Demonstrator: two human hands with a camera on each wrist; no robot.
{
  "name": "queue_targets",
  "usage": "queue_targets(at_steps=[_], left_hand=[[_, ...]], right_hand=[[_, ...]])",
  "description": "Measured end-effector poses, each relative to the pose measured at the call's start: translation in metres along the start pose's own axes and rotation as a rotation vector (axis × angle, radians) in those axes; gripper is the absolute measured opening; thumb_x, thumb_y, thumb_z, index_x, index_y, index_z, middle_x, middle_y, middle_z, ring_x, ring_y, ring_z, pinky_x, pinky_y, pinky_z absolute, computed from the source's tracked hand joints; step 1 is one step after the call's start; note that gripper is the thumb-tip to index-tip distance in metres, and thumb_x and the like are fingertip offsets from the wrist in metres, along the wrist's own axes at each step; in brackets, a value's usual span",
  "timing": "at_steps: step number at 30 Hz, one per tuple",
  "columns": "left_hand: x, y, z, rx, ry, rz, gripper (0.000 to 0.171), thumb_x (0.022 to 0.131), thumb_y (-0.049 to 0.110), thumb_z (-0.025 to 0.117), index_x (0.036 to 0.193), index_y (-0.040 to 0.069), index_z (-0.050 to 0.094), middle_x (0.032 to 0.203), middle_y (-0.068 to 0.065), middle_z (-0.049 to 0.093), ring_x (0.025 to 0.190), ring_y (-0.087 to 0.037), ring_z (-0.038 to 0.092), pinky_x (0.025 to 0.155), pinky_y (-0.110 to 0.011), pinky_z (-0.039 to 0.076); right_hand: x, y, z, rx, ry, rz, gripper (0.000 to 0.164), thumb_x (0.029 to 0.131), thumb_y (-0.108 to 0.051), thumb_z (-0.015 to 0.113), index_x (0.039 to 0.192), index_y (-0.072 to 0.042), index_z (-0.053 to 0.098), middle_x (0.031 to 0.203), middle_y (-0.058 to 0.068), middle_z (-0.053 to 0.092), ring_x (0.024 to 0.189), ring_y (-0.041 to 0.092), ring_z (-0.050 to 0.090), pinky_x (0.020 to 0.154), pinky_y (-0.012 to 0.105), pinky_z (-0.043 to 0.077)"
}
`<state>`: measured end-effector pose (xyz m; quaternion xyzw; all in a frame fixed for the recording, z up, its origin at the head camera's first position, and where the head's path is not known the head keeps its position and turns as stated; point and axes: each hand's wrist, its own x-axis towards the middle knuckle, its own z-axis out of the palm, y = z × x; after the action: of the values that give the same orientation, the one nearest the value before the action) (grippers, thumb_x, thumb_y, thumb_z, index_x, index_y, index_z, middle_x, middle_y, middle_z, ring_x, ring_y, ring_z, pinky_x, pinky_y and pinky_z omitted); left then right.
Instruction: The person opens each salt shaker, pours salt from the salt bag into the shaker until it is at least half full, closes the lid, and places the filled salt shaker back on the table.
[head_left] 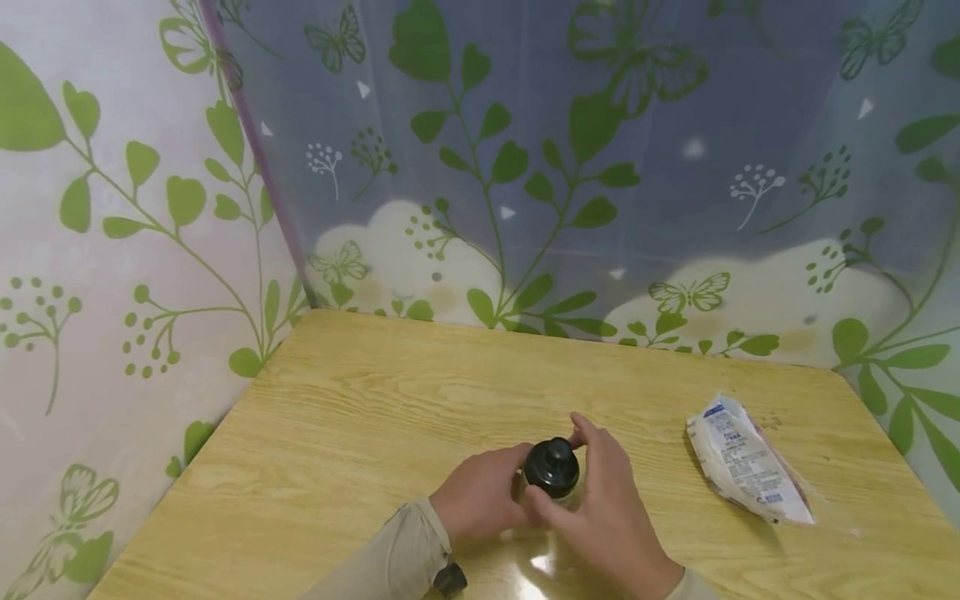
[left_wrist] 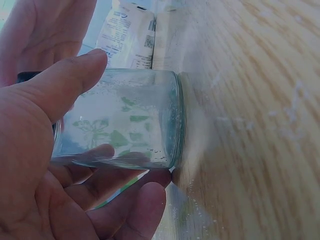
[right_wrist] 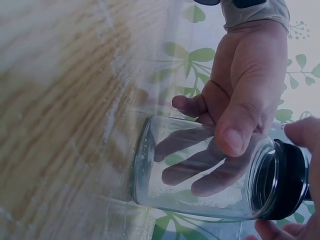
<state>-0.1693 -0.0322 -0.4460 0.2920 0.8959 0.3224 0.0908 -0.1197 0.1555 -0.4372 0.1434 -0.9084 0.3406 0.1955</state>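
A clear glass jar [left_wrist: 122, 120] with a black lid [head_left: 552, 468] stands upright on the wooden table, near its front. The lid has a raised round knob on top. My left hand [head_left: 483, 493] grips the jar's body from the left, thumb on one side and fingers round the other. From the right, my right hand [head_left: 611, 512] holds the lid, its thumb [right_wrist: 302, 132] at one edge and fingertips at the opposite edge. Through the glass in the right wrist view, the left fingers show behind the jar, and no contents are visible inside.
A crumpled white plastic package [head_left: 742, 462] with printed text lies on the table [head_left: 375, 392] to the right. A patterned curtain [head_left: 517, 167] with leaves and butterflies hangs behind the table's back edge. Another patterned sheet [head_left: 112, 250] runs along the left side.
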Motion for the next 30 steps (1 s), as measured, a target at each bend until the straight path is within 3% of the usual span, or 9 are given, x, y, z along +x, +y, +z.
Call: queue_targets(at_steps=[9,18,24,30], left_hand=[[-0.0004,0.0011,0.0000,-0.013,0.009,-0.001,0.064,0.078,0.047,0.087,0.132,0.022,0.063,0.100,0.013,0.070,0.081,0.000,0.059,0.075,-0.026,0.051],[-0.0012,0.0024,0.0000,-0.002,0.005,-0.023,0.056,0.079,0.040,0.084,0.128,0.021,0.064,0.091,0.015,0.065,0.075,-0.002,0.057,0.070,-0.024,0.048],[-0.0017,0.0018,0.0001,0.003,0.004,-0.017,0.057,0.082,0.041,0.083,0.130,0.019,0.063,0.097,0.014,0.068,0.077,-0.001,0.058,0.072,-0.025,0.050],[-0.0014,0.0017,-0.0001,-0.010,-0.003,-0.012,0.062,0.080,0.047,0.085,0.131,0.020,0.063,0.101,0.012,0.070,0.080,-0.001,0.059,0.075,-0.027,0.052]], right_hand=[[0.0006,0.0016,0.0015,-0.033,0.062,-0.082,0.088,0.078,-0.029,0.087,0.146,0.003,0.042,0.110,0.012,0.058,0.104,0.029,0.054,0.100,0.058,0.042],[-0.0015,0.0004,0.0019,-0.003,0.006,-0.044,0.085,0.075,-0.016,0.079,0.149,-0.001,0.040,0.128,0.015,0.058,0.121,0.035,0.054,0.101,0.057,0.044],[-0.0016,0.0005,0.0015,-0.008,0.008,-0.051,0.089,0.080,-0.028,0.083,0.151,0.000,0.038,0.126,0.012,0.056,0.118,0.032,0.053,0.100,0.055,0.043],[0.0001,0.0010,0.0017,-0.010,0.024,-0.010,0.092,0.081,-0.041,0.087,0.149,-0.001,0.039,0.111,0.008,0.054,0.104,0.028,0.053,0.092,0.049,0.042]])
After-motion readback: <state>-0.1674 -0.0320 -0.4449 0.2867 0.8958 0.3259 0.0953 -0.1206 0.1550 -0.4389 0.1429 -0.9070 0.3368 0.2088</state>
